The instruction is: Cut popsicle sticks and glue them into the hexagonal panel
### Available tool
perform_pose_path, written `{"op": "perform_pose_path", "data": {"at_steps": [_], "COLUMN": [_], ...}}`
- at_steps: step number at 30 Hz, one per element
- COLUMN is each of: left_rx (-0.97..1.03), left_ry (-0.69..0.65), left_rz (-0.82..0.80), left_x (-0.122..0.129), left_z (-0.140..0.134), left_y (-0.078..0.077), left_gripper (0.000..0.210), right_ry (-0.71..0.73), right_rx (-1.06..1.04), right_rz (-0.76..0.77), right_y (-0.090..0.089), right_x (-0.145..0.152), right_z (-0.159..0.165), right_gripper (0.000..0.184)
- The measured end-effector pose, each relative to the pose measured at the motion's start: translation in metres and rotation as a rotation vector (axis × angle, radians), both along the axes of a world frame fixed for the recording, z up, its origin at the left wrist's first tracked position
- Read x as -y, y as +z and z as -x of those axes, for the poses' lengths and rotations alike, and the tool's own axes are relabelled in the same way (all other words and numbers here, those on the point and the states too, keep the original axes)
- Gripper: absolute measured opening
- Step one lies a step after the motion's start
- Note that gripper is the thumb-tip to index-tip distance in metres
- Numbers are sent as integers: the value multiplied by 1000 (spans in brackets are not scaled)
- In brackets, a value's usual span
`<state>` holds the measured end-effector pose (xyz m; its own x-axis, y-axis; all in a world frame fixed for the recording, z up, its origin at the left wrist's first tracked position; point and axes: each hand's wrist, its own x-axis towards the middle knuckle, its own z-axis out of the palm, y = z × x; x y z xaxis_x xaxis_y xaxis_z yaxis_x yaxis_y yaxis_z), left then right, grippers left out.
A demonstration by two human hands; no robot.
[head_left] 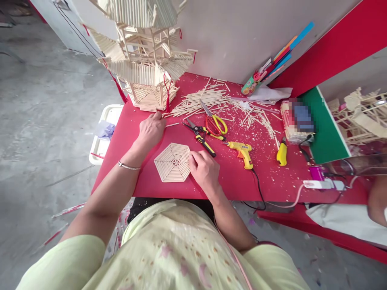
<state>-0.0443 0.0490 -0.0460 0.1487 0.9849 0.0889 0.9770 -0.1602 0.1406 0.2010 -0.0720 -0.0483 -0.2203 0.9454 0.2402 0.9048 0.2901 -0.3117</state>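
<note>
A hexagonal panel of pale wooden sticks (173, 162) lies flat on the red table. My right hand (205, 167) is closed at the panel's right edge, thumb and forefinger pinching it. Farther up on the left, my left hand (152, 129) rests at the front foot of a tiered pagoda model (143, 74) made of the same sticks. Its fingers are curled together by the model's base, and whatever they grip is hidden. Beside that hand lies a short loose stick (172, 124). Red tassels hang from the pagoda's corners.
Black-and-yellow pliers (201, 139), scissors (216, 123) and a yellow glue gun (242, 153) lie right of the panel. Behind them spreads a heap of loose sticks (202, 100). A yellow-handled tool (281, 152) and power strip (323, 184) are farther right. Another person's arm (377, 199) shows at the right edge.
</note>
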Motion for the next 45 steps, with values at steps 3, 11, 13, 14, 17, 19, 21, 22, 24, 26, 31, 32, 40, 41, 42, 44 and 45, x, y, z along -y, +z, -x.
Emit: {"op": "perform_pose_path", "data": {"at_steps": [3, 11, 13, 14, 17, 19, 21, 22, 24, 26, 31, 32, 40, 41, 42, 44, 45], "left_rx": [-11, 581, 815, 898, 1061, 1110, 1121, 1127, 1186, 1301, 1525, 1543, 1570, 1557, 1540, 1515, 1516], "left_ry": [-39, -70, -78, -79, -58, -22, -5, -12, -48, -102, -174, -164, -54, -51, -48, -40, -34], "left_rz": [-9, 35, 58, 63, 86, 97, 98, 102, 128, 166, 190, 167, 84, 73, 56, 18, 1], "left_x": [2, 18, 22, 23, 26, 28, 29, 29, 29, 28, 27, 28, 32, 32, 31, 29, 28], "left_z": [4, 8, 3, 0, -11, -19, -24, -26, -27, -28, -27, -27, -24, -23, -23, -21, -21], "left_y": [-2, 1, 3, 4, 8, 11, 11, 10, 7, 5, 7, 8, 20, 20, 20, 19, 18], "left_gripper": [29, 17, 21, 25, 32, 31, 32, 31, 27, 26, 32, 35, 40, 37, 35, 34, 33], "right_ry": [-6, -42, -61, -72, -108, -137, -185, -208, -236, -231, -231, -239, 230, 270, 298, 324, 327], "right_rx": [1, -106, -114, -105, -34, 28, 88, 120, 185, 220, 226, 211, -193, -195, -177, -105, -64], "right_rz": [7, 19, 7, 2, 0, 15, 35, 52, 156, 280, 302, 257, 25, 29, 38, 51, 55], "right_y": [6, 15, 20, 23, 33, 40, 44, 45, 46, 45, 46, 48, 61, 62, 63, 65, 66], "right_x": [2, 4, 0, -4, -25, -48, -78, -93, -124, -150, -172, -168, -94, -89, -85, -82, -82], "right_z": [-3, -11, -14, -16, -27, -35, -42, -45, -50, -53, -53, -52, -29, -25, -21, -15, -13], "right_gripper": [31, 33, 35, 36, 37, 39, 42, 44, 52, 59, 70, 72, 74, 72, 70, 66, 66]}}
